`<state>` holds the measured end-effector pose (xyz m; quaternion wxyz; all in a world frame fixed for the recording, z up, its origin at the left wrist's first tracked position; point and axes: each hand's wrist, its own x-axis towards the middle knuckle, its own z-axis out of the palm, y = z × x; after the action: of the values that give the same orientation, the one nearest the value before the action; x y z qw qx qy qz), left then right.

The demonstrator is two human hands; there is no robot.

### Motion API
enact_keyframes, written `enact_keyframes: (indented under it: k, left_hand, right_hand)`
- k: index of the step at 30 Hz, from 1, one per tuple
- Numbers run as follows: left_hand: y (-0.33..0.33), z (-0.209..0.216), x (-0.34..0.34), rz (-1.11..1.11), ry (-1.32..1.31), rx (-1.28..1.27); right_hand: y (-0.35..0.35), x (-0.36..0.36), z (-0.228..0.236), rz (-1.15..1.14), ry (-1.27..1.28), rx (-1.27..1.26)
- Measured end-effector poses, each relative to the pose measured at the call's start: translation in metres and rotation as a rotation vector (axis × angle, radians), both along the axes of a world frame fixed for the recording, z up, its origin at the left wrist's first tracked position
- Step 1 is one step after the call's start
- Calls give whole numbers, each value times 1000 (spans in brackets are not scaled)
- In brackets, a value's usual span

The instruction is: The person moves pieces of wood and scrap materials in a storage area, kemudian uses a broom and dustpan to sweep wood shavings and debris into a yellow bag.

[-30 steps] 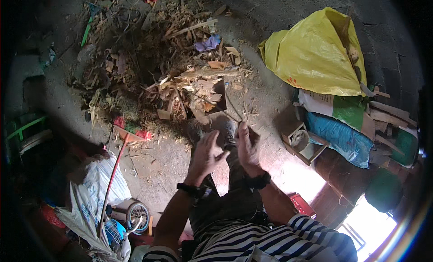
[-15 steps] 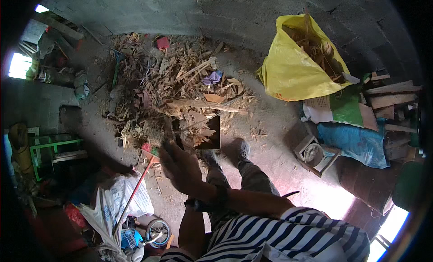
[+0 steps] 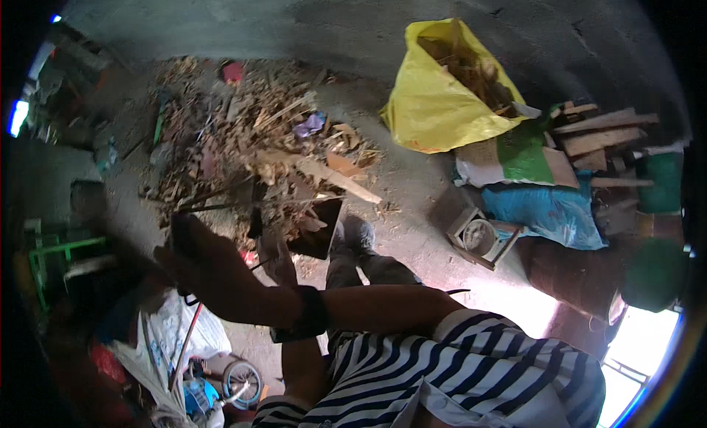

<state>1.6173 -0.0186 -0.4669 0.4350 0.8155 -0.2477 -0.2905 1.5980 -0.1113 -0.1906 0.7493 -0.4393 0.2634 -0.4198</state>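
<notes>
A dark square pan [image 3: 318,244] holding wood scraps stands tilted over the near edge of a heap of wood shavings and scraps [image 3: 221,133]. My left hand [image 3: 276,257] appears closed on the pan's near left side, its fingers partly hidden. My right arm, with a dark wristband, crosses over the left one. Farther left, my right hand [image 3: 213,262] is bent round something dark that blur and shadow obscure. Close by, a thin dark rod [image 3: 213,207] lies across the heap's edge. A long flat piece of wood [image 3: 342,181] slants beside the pan.
To the far right, a yellow sack [image 3: 416,108] of scraps leans near the wall, with a blue sack [image 3: 545,214], planks [image 3: 604,139] and a small wooden frame [image 3: 479,237] nearby. At lower left are a white sack [image 3: 202,329], a red pole [image 3: 184,347] and a small wheel [image 3: 241,384].
My right hand has swung left, away from the pan. The pan has tilted, and the long piece of wood now slants down to the right. The whole view has shifted.
</notes>
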Motion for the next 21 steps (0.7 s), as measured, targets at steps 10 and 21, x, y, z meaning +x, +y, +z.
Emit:
enact_keyframes:
  k: [10, 21]
  left_hand:
    - [-51, 45, 36, -34, 58, -128]
    - [-126, 106, 47, -156, 37, -233]
  right_hand:
    - [-33, -13, 69, 59, -84, -51]
    - [-84, -29, 184, -374, -561, -564]
